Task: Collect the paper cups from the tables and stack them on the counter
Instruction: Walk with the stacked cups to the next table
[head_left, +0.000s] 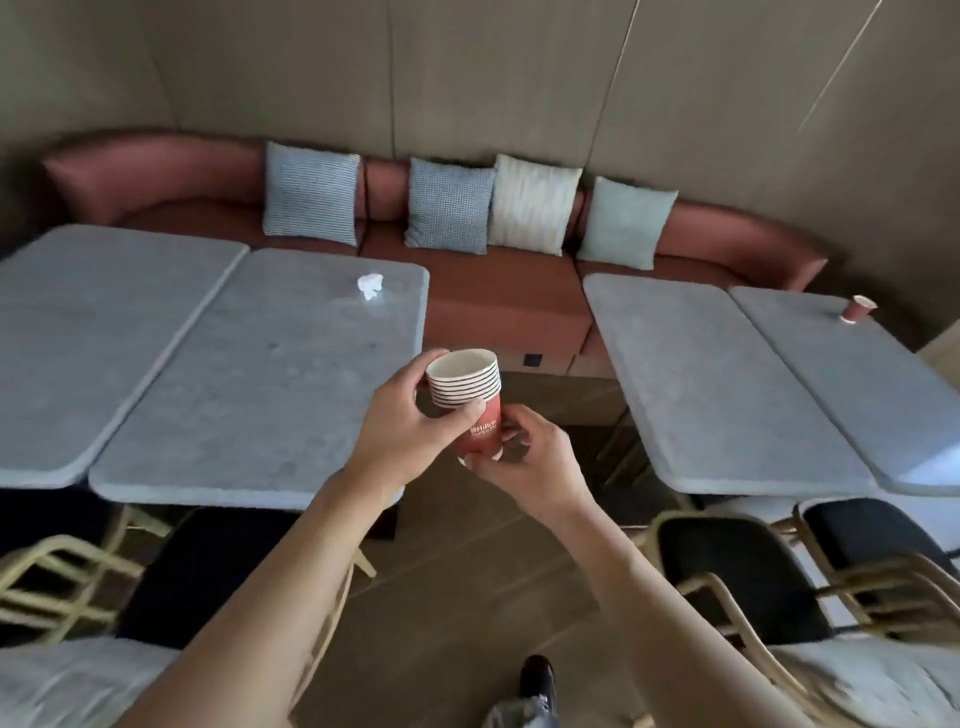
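Head view, looking down over a seating area. At frame centre both hands hold a stack of paper cups (470, 402), red-walled with white rims showing as nested rings at the top; the stack is upright, slightly tilted, and held in the air above the floor gap between two groups of benches. The left hand (410, 421) wraps the upper part of the stack, fingers curled round the far rim and thumb lying across the front wall. The right hand (524, 452) clasps the base of the stack from below and to the right, its fingertips pinching the bottom edge. The two hands are close together, both closed on the stack. At far right, a single paper cup (856, 308) stands on the rightmost grey bench (852, 384), near that bench's far edge and well apart from the stack. A crumpled white napkin (370, 285) lies near the far edge of the grey bench (270, 384) left of centre. A rust-coloured sofa (498, 306) runs along the wall behind the benches, carrying four cushions (449, 210). Dark-seated chairs (748, 577) with pale frames stand at the lower edge.
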